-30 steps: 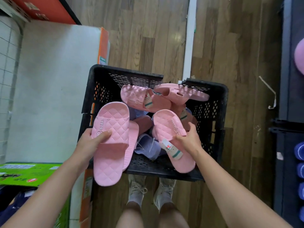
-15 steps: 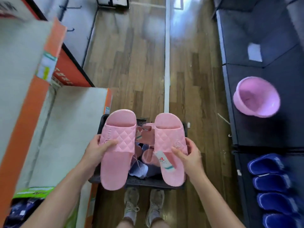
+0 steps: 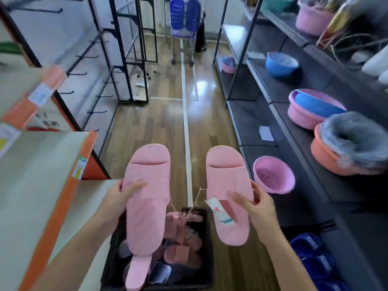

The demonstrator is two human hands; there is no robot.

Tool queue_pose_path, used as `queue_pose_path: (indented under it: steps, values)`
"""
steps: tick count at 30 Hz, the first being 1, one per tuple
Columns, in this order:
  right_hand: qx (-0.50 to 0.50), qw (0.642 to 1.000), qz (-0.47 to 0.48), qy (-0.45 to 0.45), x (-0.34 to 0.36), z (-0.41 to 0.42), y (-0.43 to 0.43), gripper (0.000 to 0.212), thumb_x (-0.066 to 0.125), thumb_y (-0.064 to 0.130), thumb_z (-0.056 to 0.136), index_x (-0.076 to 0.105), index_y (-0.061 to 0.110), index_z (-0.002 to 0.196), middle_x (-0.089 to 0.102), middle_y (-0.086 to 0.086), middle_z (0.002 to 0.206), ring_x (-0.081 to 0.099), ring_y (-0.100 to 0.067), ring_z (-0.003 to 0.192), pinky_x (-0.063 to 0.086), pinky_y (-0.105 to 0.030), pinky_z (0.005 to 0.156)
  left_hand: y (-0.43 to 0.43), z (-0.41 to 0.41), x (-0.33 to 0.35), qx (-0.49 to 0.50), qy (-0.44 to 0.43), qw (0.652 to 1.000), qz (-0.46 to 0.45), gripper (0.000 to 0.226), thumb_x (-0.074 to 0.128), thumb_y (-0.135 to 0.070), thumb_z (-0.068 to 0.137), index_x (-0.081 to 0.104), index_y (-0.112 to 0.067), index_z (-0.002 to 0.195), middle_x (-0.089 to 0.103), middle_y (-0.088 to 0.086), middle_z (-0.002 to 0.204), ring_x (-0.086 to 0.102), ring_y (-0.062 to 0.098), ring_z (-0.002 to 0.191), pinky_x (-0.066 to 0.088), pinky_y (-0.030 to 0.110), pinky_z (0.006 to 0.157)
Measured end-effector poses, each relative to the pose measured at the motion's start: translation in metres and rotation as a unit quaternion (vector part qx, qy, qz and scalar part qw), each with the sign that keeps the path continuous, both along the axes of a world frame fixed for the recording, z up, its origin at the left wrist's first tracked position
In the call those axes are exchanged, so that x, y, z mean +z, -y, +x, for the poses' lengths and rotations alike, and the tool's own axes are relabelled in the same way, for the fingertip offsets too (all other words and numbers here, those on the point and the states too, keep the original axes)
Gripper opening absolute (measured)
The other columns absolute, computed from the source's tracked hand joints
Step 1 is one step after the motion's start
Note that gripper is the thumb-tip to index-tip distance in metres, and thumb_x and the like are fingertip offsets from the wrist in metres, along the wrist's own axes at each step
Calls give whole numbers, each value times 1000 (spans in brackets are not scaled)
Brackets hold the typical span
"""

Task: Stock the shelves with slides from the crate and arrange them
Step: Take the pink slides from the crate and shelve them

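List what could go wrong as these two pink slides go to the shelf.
1. Thin strings trail from the pink plastic slides in the left hand and right hand into the black plastic crate; lifting higher may drag others out.
2. The round pink plastic basin sits close to the right slide; a swing could knock it.

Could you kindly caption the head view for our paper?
Left hand grips a pink slide, right hand the tagged slide, above the black crate.

Two slides (image 3: 148, 198) (image 3: 228, 192) above crate (image 3: 206, 248) (floor-level), shelves (image 3: 294, 143) right, boxes (image 3: 31, 185) left
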State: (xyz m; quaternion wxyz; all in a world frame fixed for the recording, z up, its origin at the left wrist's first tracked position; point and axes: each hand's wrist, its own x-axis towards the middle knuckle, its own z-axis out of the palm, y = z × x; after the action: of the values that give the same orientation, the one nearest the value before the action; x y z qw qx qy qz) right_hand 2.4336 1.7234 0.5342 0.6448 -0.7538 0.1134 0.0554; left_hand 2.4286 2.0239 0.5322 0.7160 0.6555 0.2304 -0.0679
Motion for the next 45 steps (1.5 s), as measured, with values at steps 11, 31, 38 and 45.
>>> queue_pose_path:
  steps: [11, 31, 38, 45]
  values:
    - [-122, 985, 105, 63, 93, -57, 43, 81, 84, 61, 32, 65, 26, 103, 72, 4, 100, 69, -18, 89, 55, -31, 69, 68, 10, 107, -162, 105, 976, -100, 48, 78, -46, 63, 70, -18, 102, 71, 5, 104, 69, 23, 92, 50, 45, 86]
    - [-559, 821, 61, 99, 99, -257, 20, 39, 70, 39, 59, 59, 33, 95, 66, 11, 97, 63, -16, 92, 54, -35, 73, 183, -4, 128, -516, 82, 848, -94, 53, 85, -48, 49, 70, -17, 89, 71, 3, 74, 64, 24, 70, 52, 39, 71]
    - [-673, 732, 36, 101, 106, -361, -12, 85, 79, 71, 29, 61, 31, 101, 70, 8, 98, 66, -19, 94, 56, -43, 81, 240, -95, 133, -636, 113, 761, -63, 11, 59, -29, 84, 60, -19, 84, 62, -1, 73, 55, 19, 75, 42, 35, 70]
    - [-747, 654, 19, 116, 111, -462, -34, 98, 79, 69, 19, 62, 25, 105, 71, 8, 96, 65, -17, 94, 54, -36, 75, 294, -198, 131, -742, 137, 655, -41, 9, 53, -28, 91, 55, -20, 90, 62, 9, 100, 57, 14, 79, 47, 36, 77]
